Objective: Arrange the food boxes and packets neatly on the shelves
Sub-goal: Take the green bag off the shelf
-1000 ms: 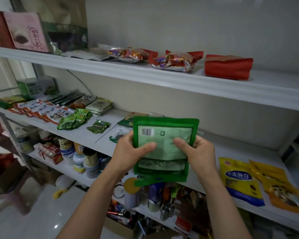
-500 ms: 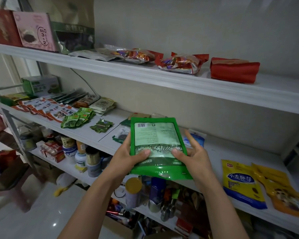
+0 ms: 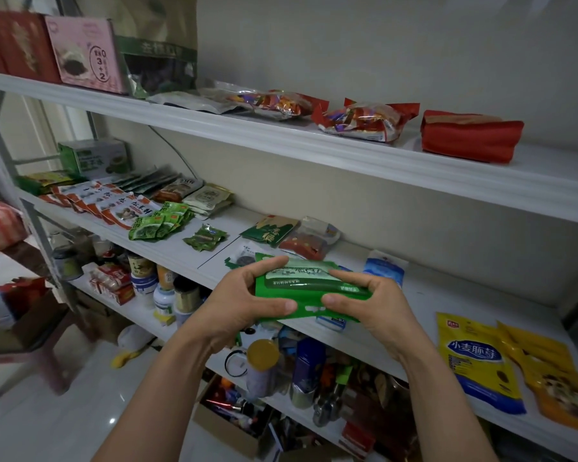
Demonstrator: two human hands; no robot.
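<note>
The green pouch [image 3: 301,283] lies nearly flat just above the front of the middle shelf [image 3: 447,295], gripped at either end by the left hand [image 3: 244,301] and right hand [image 3: 374,303] (it looks light, floppy and slick, so edges suit best).

Shelf stock by number, placed from the one green packet [image 3: 301,288]
Two hands hold it, left hand [image 3: 244,301] and right hand [image 3: 371,305]. Three white shelves [image 3: 414,168] show. Above the packet: two candy bags [image 3: 364,120] with red ends and one red packet [image 3: 471,136]; far up to its left, one pink box [image 3: 84,55] and one dark green bag [image 3: 157,61]. To its right: two yellow pouches [image 3: 477,361]. Far left of it: one green box [image 3: 94,156]. Just behind it: one blue-and-white packet [image 3: 384,266]. Just below it: one yellow-lidded jar [image 3: 262,358].
</note>
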